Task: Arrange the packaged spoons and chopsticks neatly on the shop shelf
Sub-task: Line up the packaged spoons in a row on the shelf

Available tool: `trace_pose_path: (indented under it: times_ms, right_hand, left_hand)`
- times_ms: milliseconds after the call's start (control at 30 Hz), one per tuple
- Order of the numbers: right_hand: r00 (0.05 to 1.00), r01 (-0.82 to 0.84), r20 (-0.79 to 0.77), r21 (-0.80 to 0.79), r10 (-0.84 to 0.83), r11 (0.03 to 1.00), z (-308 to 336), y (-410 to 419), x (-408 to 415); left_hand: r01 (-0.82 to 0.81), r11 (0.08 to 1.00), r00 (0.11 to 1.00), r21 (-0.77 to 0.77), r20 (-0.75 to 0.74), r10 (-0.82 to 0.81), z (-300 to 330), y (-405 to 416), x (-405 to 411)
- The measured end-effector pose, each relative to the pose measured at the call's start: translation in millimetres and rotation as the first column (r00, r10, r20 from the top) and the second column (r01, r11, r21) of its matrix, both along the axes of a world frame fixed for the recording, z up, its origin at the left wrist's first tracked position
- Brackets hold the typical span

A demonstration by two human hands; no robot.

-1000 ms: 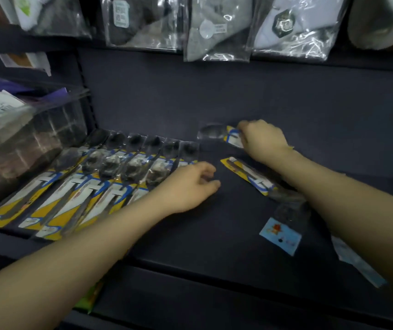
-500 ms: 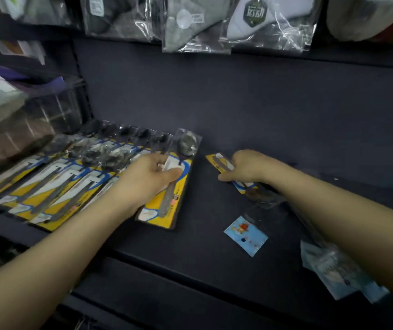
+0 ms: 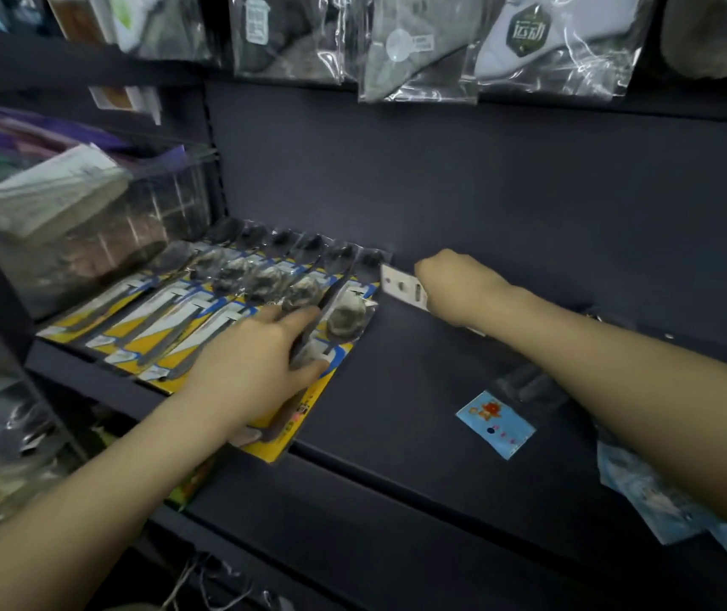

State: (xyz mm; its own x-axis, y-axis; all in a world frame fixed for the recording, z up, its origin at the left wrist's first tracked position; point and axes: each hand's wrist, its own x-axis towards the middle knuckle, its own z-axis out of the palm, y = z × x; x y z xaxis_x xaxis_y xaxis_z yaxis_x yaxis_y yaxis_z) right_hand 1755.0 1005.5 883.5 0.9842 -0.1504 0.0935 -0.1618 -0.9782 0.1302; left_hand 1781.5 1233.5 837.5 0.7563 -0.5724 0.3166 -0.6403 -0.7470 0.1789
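A row of several packaged spoons on yellow and blue cards lies overlapped on the dark shelf, at its left. My left hand presses flat on the rightmost spoon package, fingers extended over the card. My right hand grips another package by its white hanging tab, lifted near the back wall just right of the row. A clear packet with a light blue header card lies on the shelf under my right forearm.
More blue-printed packets lie at the shelf's right front edge. A clear plastic bin of goods stands to the left of the spoons. Bagged items hang above from the upper shelf.
My right hand picked up a package from the shelf and carried it up and back toward the row's right end. My left hand stayed on the rightmost spoon package, pushing it into line.
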Motion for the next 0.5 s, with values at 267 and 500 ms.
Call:
trace_pose_path:
  times_ms: [267, 500]
  right_hand:
    - [0.929, -0.161, 0.273, -0.306, 0.248, 0.938, 1, 3, 6]
    - [0.935, -0.319, 0.042, -0.330, 0.351, 0.889, -23, 4, 5]
  left_hand:
    - [0.345, 0.920, 0.937, 0.187, -0.130, -0.325, -5, 0, 23]
    - [0.346, 0.895, 0.929, 0.281, -0.234, -0.286, -5, 4, 39]
